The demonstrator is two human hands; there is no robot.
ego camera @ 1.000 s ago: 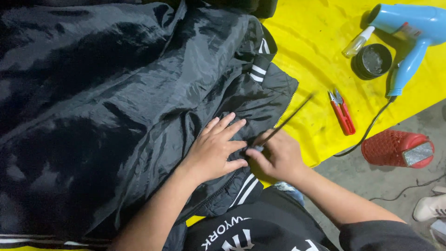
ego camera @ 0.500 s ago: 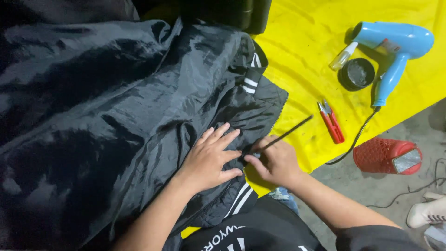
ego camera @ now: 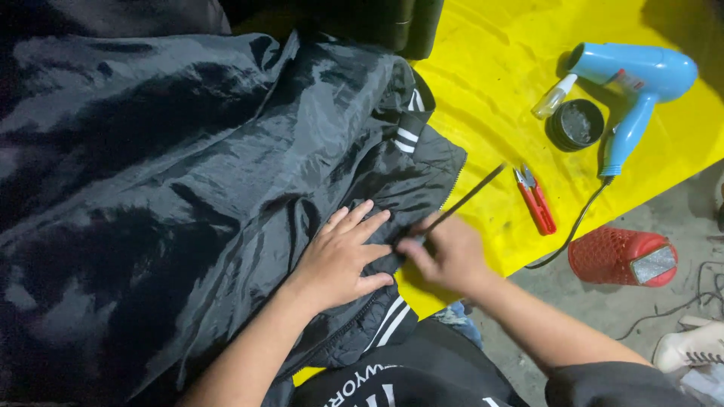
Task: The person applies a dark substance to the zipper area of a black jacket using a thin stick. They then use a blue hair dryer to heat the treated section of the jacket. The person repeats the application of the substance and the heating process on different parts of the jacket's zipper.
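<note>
A shiny black jacket [ego camera: 173, 188] with white-striped cuffs lies spread over a yellow sheet [ego camera: 490, 90]. My left hand [ego camera: 343, 256] presses flat on the jacket near its zipper edge, fingers spread. Just right of it, my right hand [ego camera: 445, 256] pinches a thin dark stick [ego camera: 467, 200] that slants up to the right, its lower tip meeting the fabric beside my left fingertips.
On the yellow sheet lie red thread snips [ego camera: 535, 200], a blue hair dryer [ego camera: 641, 90] with its cord, a small round black tin [ego camera: 577, 124] and a small clear bottle [ego camera: 553, 98]. A red perforated slipper [ego camera: 622, 256] and a white shoe [ego camera: 690, 347] sit on the concrete floor.
The view has shifted a little; both hands stay at the same spot on the jacket's zipper edge, the right hand still working the stick against the fabric.
</note>
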